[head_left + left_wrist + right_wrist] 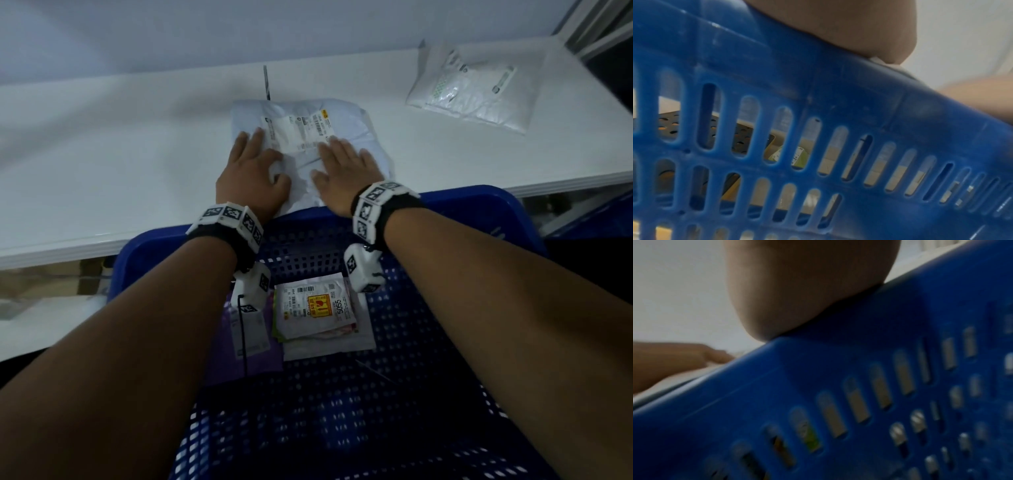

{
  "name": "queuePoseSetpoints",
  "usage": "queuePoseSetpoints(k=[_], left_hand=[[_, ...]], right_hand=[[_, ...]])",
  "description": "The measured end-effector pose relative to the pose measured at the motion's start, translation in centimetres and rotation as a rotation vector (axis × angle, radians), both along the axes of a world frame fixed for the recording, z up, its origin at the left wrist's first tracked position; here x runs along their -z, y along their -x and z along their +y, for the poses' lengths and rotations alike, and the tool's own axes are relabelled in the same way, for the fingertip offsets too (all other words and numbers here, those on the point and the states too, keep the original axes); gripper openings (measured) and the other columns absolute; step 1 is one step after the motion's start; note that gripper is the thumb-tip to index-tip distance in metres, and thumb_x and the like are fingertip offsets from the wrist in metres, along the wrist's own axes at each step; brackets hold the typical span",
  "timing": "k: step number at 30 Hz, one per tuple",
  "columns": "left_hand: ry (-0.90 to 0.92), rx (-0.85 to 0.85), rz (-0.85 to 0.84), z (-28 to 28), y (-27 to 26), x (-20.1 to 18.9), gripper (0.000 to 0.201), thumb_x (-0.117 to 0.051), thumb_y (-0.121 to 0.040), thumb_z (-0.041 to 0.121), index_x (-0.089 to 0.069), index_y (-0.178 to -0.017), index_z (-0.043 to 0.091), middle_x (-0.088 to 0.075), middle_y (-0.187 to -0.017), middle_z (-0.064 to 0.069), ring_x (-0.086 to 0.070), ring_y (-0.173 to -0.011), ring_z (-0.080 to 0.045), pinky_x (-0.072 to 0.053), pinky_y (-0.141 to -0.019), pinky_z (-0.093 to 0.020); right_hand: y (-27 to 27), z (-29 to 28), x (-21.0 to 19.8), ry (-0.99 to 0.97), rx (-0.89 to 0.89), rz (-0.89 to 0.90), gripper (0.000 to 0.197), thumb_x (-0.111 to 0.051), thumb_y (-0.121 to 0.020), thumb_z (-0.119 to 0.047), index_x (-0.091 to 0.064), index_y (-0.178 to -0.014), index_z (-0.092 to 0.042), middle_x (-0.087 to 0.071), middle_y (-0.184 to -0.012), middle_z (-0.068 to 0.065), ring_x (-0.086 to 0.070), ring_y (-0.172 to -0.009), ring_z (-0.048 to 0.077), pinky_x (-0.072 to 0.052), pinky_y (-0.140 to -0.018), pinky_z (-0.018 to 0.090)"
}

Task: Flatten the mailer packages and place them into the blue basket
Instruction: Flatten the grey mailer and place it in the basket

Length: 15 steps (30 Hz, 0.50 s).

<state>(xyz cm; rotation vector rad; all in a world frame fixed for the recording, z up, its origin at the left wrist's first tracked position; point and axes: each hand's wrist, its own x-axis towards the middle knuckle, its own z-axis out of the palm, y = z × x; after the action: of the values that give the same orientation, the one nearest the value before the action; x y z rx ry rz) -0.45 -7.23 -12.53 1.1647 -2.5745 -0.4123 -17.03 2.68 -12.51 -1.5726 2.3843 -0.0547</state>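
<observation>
A pale blue-grey mailer (342,116) with white shipping labels lies on the white table (120,144) at its near edge. My left hand (251,171) presses flat on the mailer's left part, and my right hand (342,168) presses flat on its right part, fingers straight. The blue basket (462,212) stands below the table edge, under my wrists. Inside it lie a white mailer with a yellow-and-red label (315,306) and a purple one (246,346). Both wrist views show only the heel of a hand above the basket's slotted wall (818,97) (859,353).
Another white mailer (472,85) with a clear bag on top lies at the table's far right. A thin dark pen-like object (266,82) lies beyond the pressed mailer. A grey wall closes the back, and boxes show under the table at the left.
</observation>
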Motion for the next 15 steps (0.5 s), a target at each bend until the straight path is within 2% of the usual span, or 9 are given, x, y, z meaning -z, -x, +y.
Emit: queuePoseSetpoints(k=[6,8,10,13,15], left_hand=[[-0.014,-0.003,-0.001,0.1,0.1,-0.1,0.049,-0.05,-0.09,0.041,-0.054,-0.138,0.03,-0.021,-0.164,0.008,-0.009,-0.153,-0.016,-0.034,-0.112,-0.049],[-0.009,-0.008,0.004,0.2,0.0,-0.1,0.049,-0.05,-0.09,0.041,-0.055,-0.137,0.03,-0.021,-0.164,0.008,-0.009,-0.153,-0.016,-0.035,-0.111,-0.05],[-0.006,-0.009,0.009,0.3,0.0,-0.2,0.048,-0.051,-0.09,0.039,-0.056,-0.136,0.029,-0.022,-0.164,0.007,-0.01,-0.153,-0.016,-0.035,-0.111,-0.05],[0.004,-0.006,0.017,0.4,0.1,-0.3,0.046,-0.05,-0.091,0.037,-0.057,-0.136,0.027,-0.023,-0.164,0.004,-0.01,-0.153,-0.018,-0.03,-0.115,-0.046],[0.005,-0.008,0.02,0.4,0.2,-0.3,0.045,-0.047,-0.094,0.037,-0.057,-0.136,0.026,-0.023,-0.164,0.002,-0.01,-0.153,-0.02,-0.024,-0.119,-0.041]], right_hand=[[4.1,3.1,-0.4,-0.058,0.232,0.053,0.065,-0.012,-0.103,-0.046,0.005,-0.159,-0.017,0.012,-0.167,0.005,0.01,-0.153,0.022,0.003,-0.124,0.046],[3.2,2.7,-0.7,-0.01,0.227,0.169,0.066,-0.019,-0.103,-0.038,0.003,-0.159,-0.011,0.011,-0.166,0.011,0.01,-0.153,0.026,0.003,-0.124,0.047],[1.3,1.4,-1.3,0.09,0.143,0.236,0.068,-0.027,-0.101,-0.031,0.001,-0.158,-0.008,0.009,-0.166,0.014,0.009,-0.153,0.028,0.001,-0.124,0.048],[-2.9,-1.5,-2.0,0.137,-0.022,0.058,0.06,-0.023,-0.104,-0.037,-0.016,-0.157,-0.01,-0.005,-0.166,0.012,-0.003,-0.154,0.026,-0.006,-0.124,0.047],[-4.3,-2.5,-1.4,0.135,-0.06,-0.073,0.052,-0.021,-0.105,-0.036,-0.027,-0.154,-0.015,-0.015,-0.166,0.008,-0.01,-0.153,0.023,-0.009,-0.123,0.046]])
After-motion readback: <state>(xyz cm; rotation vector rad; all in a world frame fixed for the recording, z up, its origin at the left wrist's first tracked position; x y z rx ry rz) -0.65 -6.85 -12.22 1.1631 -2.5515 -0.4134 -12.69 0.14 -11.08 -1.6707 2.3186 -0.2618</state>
